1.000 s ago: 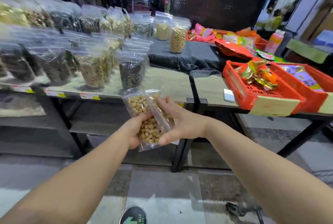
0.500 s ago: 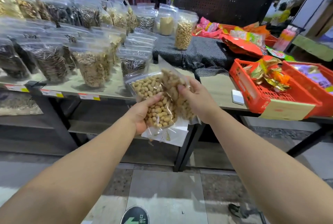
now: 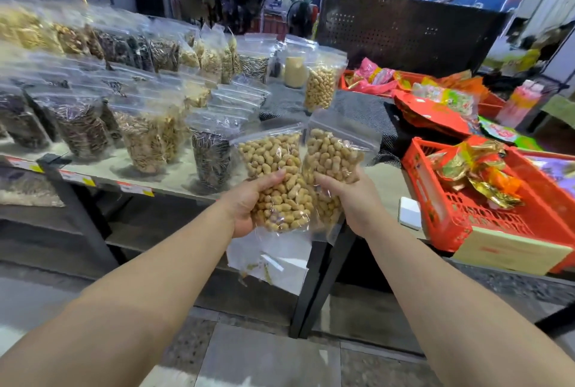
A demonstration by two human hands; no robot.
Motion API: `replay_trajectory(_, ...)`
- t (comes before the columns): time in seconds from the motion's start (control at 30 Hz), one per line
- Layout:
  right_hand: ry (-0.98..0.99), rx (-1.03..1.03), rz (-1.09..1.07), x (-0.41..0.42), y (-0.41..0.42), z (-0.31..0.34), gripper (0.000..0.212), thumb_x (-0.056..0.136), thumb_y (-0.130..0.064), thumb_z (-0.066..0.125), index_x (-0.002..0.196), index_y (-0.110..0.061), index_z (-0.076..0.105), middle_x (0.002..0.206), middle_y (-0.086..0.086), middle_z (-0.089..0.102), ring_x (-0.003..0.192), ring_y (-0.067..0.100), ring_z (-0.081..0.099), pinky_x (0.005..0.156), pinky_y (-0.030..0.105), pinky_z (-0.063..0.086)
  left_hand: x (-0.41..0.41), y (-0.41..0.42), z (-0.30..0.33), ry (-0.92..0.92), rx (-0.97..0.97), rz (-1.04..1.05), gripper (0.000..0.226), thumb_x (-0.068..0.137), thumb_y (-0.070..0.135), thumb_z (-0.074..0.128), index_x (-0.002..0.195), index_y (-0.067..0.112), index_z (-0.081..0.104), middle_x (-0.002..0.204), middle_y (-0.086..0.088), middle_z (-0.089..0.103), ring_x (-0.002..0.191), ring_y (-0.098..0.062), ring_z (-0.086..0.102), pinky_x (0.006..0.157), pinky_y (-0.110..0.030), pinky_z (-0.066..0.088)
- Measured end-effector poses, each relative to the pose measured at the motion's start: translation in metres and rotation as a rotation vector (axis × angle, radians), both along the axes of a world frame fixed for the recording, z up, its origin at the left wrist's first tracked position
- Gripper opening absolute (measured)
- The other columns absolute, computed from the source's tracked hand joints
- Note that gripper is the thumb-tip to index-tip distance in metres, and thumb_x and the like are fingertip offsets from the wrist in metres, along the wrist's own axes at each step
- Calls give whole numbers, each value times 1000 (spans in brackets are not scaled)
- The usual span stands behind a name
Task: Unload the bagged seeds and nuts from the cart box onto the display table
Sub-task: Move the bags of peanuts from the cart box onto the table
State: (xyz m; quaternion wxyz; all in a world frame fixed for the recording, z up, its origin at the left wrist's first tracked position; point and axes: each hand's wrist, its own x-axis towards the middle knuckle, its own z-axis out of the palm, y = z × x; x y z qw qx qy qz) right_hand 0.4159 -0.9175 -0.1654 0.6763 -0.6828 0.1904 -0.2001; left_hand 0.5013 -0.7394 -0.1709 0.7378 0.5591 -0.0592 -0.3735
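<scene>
Hands (image 3: 249, 200) (image 3: 351, 197) grip crinkly clear bags (image 3: 273, 169) (knobbly shelled peanuts).

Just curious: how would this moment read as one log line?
left hand: holds peanut bag | right hand: holds second bag | over table edge

Tan peanuts fill two clear bags (image 3: 275, 181). At three o'clock sit orange-red crates (image 3: 485, 215); at twelve, a black dotted cloth (image 3: 367, 113).
</scene>
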Motion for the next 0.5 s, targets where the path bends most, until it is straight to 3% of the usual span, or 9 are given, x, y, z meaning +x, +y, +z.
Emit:
replay_trajectory(0.2,24,0,39,7,-36,-2,32,78,-8,78,108,-12,66,102,6,73,93,21,69,73,32,55,3,-14,-14,-69,31,95,72,62,23,88,128,10,61,113,-14,74,108,-31,70,97,-47,53)
replay_trajectory(0.33,17,-67,109,17,-47,-7,33,78,-6,77,110,-8,67,104,9,73,96,26,69,84,39,57,5,-11,-17,-93,74,183,81,57,26,92,129,15,58,115,-11,74,110,-31,68,103,-51,50)
replay_trajectory(0.43,22,-105,101,31,-48,-12,29,76,-13,81,99,-23,67,101,4,73,96,24,69,87,40,55,9,-6,-16,-121,128,253,61,64,22,90,118,16,63,111,-9,74,106,-28,69,98,-46,53)
replay_trajectory(0.5,33,-107,94,44,-47,-13,31,75,-18,83,96,-28,62,100,1,71,95,22,67,85,38,53,16,-4,-16,-152,163,290,76,51,28,94,119,14,65,110,-8,75,103,-26,71,95,-45,55)
